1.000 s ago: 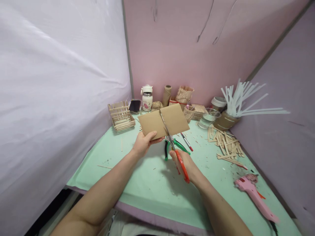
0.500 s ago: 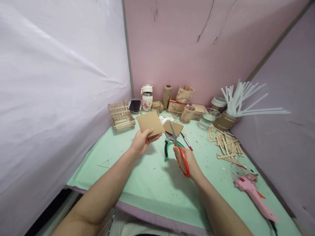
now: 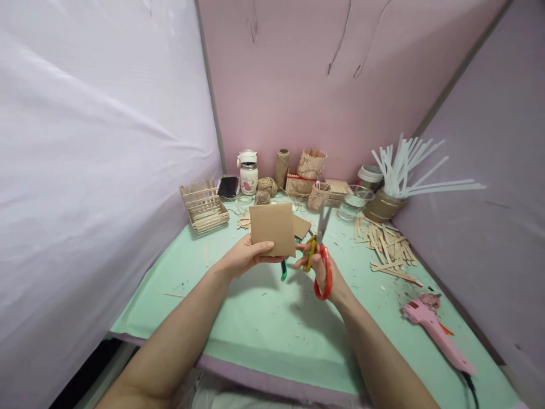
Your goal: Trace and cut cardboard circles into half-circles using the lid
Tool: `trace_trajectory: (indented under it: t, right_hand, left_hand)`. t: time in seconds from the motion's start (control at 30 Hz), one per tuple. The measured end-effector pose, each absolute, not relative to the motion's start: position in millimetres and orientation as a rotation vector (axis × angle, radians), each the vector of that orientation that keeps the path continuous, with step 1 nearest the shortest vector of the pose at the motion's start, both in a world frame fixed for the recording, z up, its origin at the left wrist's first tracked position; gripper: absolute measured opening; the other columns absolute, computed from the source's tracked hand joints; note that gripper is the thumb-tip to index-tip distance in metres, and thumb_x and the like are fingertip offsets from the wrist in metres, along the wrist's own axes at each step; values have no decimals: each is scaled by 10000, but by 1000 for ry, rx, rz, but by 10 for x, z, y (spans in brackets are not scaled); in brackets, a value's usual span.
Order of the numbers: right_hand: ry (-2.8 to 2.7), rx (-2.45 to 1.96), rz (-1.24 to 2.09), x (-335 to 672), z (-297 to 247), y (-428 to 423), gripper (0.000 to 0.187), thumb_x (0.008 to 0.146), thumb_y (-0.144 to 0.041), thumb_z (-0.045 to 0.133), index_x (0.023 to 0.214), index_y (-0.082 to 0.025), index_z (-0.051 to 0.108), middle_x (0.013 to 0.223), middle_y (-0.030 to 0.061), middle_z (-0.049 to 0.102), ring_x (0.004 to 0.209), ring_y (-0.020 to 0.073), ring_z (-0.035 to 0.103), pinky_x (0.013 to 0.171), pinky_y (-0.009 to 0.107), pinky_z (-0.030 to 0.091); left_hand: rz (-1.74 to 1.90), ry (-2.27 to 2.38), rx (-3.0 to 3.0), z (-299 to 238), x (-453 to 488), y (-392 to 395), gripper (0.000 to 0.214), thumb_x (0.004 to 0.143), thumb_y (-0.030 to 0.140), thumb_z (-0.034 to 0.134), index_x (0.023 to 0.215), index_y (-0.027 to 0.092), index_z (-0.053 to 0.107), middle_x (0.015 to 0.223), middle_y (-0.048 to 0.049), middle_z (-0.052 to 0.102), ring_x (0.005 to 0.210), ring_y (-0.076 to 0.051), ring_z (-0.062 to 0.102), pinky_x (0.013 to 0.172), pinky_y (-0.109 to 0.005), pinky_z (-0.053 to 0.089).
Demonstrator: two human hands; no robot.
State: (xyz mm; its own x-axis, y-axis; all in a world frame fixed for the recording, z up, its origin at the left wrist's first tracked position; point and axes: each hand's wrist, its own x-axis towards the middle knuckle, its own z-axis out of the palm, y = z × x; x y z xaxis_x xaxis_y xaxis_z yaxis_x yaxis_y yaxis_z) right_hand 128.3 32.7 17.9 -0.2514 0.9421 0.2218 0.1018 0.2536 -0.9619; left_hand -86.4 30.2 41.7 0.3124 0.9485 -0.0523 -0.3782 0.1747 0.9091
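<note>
One mint-green surface (image 3: 264,324) leaves open room between its front edge and one cardboard square (image 3: 272,224), with one pink glue gun (image 3: 438,332) well to the square's right, one right hand (image 3: 337,281) gripping one pair of scissors (image 3: 320,238) just right of it, one left hand (image 3: 242,259) pinching its lower part, and another cardboard piece (image 3: 302,228) partly behind it.

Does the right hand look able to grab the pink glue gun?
Probably not freely: the right hand holds the red-handled scissors, though nothing seems to block its way to the pink glue gun.
</note>
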Motion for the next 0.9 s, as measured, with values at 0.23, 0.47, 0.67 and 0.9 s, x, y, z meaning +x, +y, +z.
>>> trace_trajectory:
  t: [0.23,0.47,0.67,0.9]
  right_hand:
    - [-1540,-1046,1216,1243,254,296,384,800,-579,623,801,-218,493,635,-27,544,604,155,525,586,284,423]
    - [-1432,-1049,1296,1207,382,250,350,715,-468,696,787,-232,447,639,-56,498,573,134,491,555,270,414]
    - [-1506,-1097,1263,1205,297,243,360,794,-545,632,807,-224,468,671,-44,475,599,131,452,564,265,404]
    - [-1724,-948,1482,1276,129,47,505,896,-690,408,1029,-216,518,823,-1,488,683,156,483,655,315,450]
  left_hand:
    - [842,736,1038,411,-877,252,402,762,296,759,1125,142,678,1082,-164,727,886,-267,730,756,-336,593]
    - [821,817,919,374,-797,276,459,674,342,823,1063,131,701,1103,-175,721,943,-276,704,770,-348,577]
    - [1052,859,760,421,-777,319,448,658,305,824,1047,120,701,1062,-154,734,898,-252,702,789,-337,553]
    - [1371,937,758,498,-879,292,426,628,335,829,986,141,704,934,-94,750,774,-196,680,645,-245,516]
